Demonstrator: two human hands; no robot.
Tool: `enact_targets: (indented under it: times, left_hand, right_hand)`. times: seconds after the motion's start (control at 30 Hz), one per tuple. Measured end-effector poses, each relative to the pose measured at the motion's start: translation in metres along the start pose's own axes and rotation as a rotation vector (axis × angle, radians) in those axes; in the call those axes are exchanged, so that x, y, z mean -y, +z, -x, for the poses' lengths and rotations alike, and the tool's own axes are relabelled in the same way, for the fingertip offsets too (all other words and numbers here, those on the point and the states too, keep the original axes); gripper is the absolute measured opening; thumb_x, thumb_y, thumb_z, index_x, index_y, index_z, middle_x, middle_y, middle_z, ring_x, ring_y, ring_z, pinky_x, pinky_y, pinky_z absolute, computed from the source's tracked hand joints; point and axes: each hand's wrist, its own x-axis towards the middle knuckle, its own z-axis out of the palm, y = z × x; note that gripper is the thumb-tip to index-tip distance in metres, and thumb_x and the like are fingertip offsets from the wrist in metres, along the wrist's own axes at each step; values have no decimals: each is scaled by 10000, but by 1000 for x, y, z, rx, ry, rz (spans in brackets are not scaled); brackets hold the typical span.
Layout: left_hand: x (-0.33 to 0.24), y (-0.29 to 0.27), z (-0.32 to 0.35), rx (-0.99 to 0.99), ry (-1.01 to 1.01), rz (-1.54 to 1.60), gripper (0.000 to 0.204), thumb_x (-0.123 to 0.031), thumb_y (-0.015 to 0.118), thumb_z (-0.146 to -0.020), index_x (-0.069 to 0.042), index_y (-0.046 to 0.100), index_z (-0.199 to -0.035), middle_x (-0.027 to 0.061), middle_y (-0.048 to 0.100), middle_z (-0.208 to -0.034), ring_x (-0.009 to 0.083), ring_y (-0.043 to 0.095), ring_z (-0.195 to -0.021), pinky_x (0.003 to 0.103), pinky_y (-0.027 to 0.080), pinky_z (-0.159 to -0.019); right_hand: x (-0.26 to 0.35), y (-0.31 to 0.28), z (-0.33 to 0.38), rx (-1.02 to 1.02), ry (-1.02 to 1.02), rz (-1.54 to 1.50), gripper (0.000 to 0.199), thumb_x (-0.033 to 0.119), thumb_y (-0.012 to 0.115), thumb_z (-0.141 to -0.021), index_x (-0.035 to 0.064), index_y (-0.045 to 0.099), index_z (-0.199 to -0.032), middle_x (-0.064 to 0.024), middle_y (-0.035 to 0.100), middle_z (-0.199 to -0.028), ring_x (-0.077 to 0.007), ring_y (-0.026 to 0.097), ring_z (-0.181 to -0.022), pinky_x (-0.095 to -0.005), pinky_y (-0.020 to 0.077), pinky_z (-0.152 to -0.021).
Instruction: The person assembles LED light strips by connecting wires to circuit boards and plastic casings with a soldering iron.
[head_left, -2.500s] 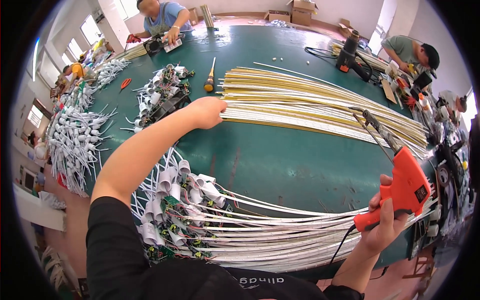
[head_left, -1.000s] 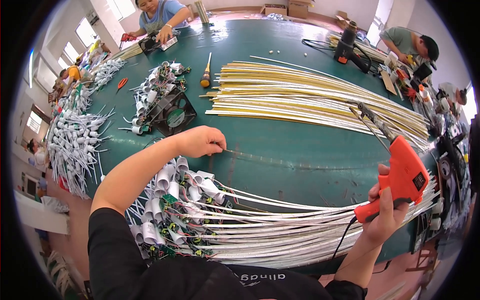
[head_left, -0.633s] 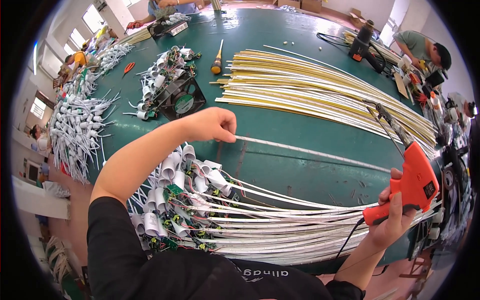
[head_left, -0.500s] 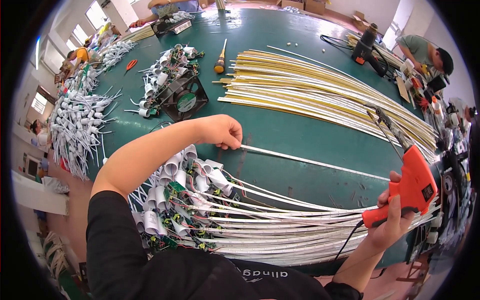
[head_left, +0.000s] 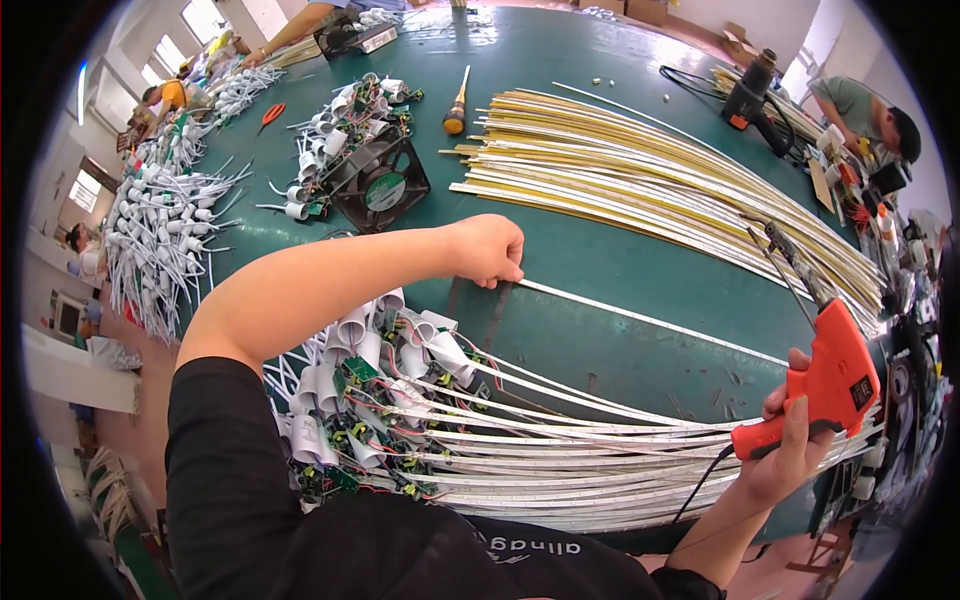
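My left hand (head_left: 488,250) is closed on the end of one thin white strip (head_left: 650,320) that lies across the green table (head_left: 600,260) toward the right. My right hand (head_left: 790,450) grips an orange gun-shaped tool (head_left: 825,385) with a long metal tip, held over the table's right edge. Just below my left hand lies a bundle of white strips (head_left: 560,460) with white tube ends and small green circuit boards (head_left: 370,400). A large fan of yellowish strips (head_left: 660,180) lies farther back.
A black square fan (head_left: 378,182) and a pile of tube-ended parts (head_left: 335,125) sit at the back left, a wooden-handled screwdriver (head_left: 456,105) beside them. White wired parts (head_left: 160,230) cover the left edge. Other people work at the far side and right (head_left: 865,105).
My left hand pulled one white strip out of the yellowish pile toward me and set it on the table near the bundle. The right hand keeps holding the orange tool.
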Motion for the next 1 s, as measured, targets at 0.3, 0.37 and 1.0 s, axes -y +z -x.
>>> enact_targets:
  times: [0.3,0.37,1.0]
  left_hand:
    - [1,-3,2,-120,35,-331,325,-339,707,-794,-28,613,-810,120,629,-759,246,633,-721,381,496,-636]
    - [8,-3,3,-164,34,-447,376,-400,699,-786,-33,622,-812,136,638,-780,282,636,-763,401,498,-661]
    - [207,-117,133,-676,-63,-503,262,-142,666,-701,-46,657,-945,127,630,-933,283,612,-901,384,494,-791]
  right_hand:
    - [-5,5,-2,5,33,-10,492,162,602,-870,-59,430,-1275,-203,577,-1165,-80,512,-717,-185,411,-595]
    - [-6,1,0,-4,32,2,504,178,616,-861,-71,438,-1261,-206,583,-1155,-81,515,-705,-190,407,-580]
    - [-5,9,1,17,63,-33,483,128,636,-850,-58,443,-1252,-151,597,-1074,-128,542,-688,-210,478,-410]
